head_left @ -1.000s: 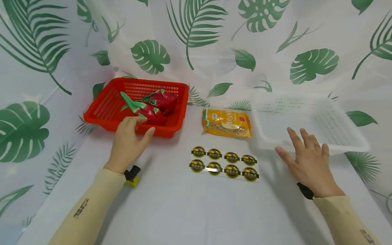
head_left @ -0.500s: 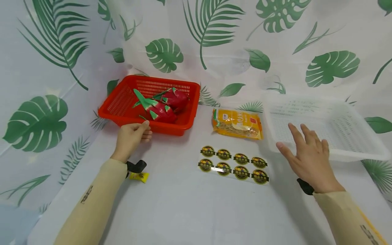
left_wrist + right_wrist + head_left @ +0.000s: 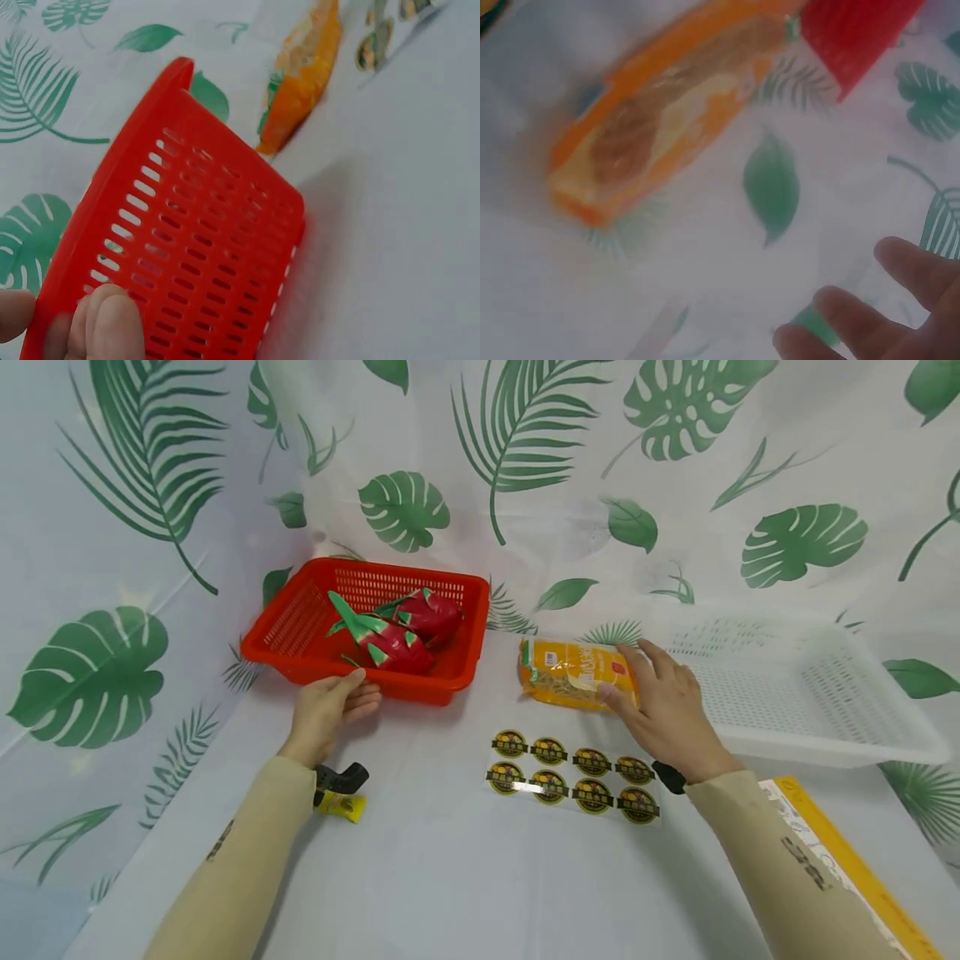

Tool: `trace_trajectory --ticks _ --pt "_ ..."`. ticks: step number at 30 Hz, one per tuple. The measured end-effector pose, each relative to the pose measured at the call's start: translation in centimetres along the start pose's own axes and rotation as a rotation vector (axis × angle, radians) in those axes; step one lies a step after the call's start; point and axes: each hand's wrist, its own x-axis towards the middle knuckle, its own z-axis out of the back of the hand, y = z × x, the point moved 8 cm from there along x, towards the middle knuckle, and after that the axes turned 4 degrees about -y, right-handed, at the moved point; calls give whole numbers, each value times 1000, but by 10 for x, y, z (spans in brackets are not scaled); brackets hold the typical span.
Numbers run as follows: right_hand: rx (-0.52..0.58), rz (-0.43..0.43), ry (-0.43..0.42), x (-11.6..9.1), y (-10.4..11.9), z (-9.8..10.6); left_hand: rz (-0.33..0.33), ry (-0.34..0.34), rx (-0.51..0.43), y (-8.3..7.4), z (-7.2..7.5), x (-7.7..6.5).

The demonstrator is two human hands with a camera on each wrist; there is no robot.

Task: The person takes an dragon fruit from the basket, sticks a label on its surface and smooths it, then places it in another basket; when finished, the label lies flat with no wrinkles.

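Note:
My left hand (image 3: 330, 710) pinches the front rim of a red plastic basket (image 3: 412, 687), thumb over the rim and fingers against the outer wall. The left wrist view shows its fingers (image 3: 116, 330) on the slotted side of the same red basket (image 3: 202, 225). Two pink dragon fruits (image 3: 393, 647) with green tips lie inside it. My right hand (image 3: 671, 714) is spread over the right end of an orange food packet (image 3: 558, 672) with a clear window. In the right wrist view its fingers (image 3: 855, 315) are apart from the blurred orange packet (image 3: 667, 112).
A white slotted basket (image 3: 825, 743) stands at the right. In front of the packet lies a clear sheet of round black-and-gold stickers (image 3: 573, 810). A small yellow wrapper (image 3: 342, 807) is beside my left wrist. An orange-edged printed sheet (image 3: 855, 860) lies by my right forearm.
My left hand has come down from over the red basket's front and taken its rim. My right hand has moved left from the white basket to the orange packet.

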Motion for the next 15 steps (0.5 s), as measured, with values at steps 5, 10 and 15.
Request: trace_trajectory --ticks 5,10,15 --pt "53 72 92 36 37 -34 33 16 -77 5 2 0" --pt "111 112 198 67 80 -61 24 33 -66 5 0 1" --pt "115 113 282 100 127 -76 7 41 -55 3 0 5"
